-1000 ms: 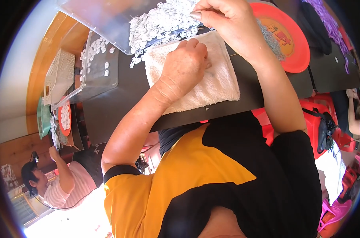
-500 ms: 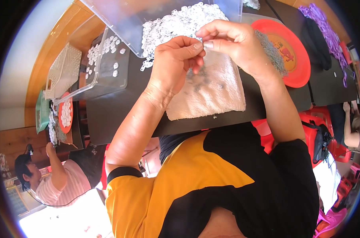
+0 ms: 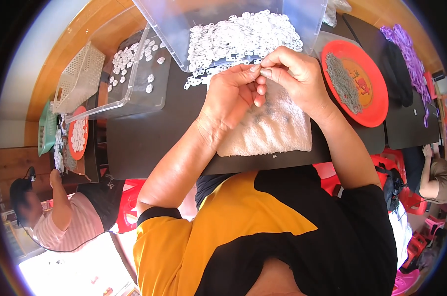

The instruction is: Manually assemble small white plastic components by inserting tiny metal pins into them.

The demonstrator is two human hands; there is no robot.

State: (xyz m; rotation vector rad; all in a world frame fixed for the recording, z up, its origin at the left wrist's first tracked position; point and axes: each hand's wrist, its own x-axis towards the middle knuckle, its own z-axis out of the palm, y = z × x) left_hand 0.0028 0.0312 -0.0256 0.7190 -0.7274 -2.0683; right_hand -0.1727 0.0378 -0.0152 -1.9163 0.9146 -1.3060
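My left hand [image 3: 231,96] and my right hand [image 3: 292,76] meet fingertip to fingertip above a white towel [image 3: 270,130] on the dark table [image 3: 144,138]. Between the pinched fingers sits a tiny part, too small to identify. A few small grey pieces lie on the towel below the hands. Just beyond the fingers, a clear plastic bin [image 3: 302,15] holds a heap of small white plastic rings [image 3: 238,37], some spilling onto the table.
A red plate [image 3: 369,106] with thin grey metal pieces sits at the right, purple strands [image 3: 406,49] beyond it. A second clear bin [image 3: 139,69] with white rings stands left, next to a beige basket [image 3: 78,79]. Another person [image 3: 60,217] works at lower left.
My left hand rose off the towel and joined my right hand in front of the bin. Both hands now pinch together over the towel.
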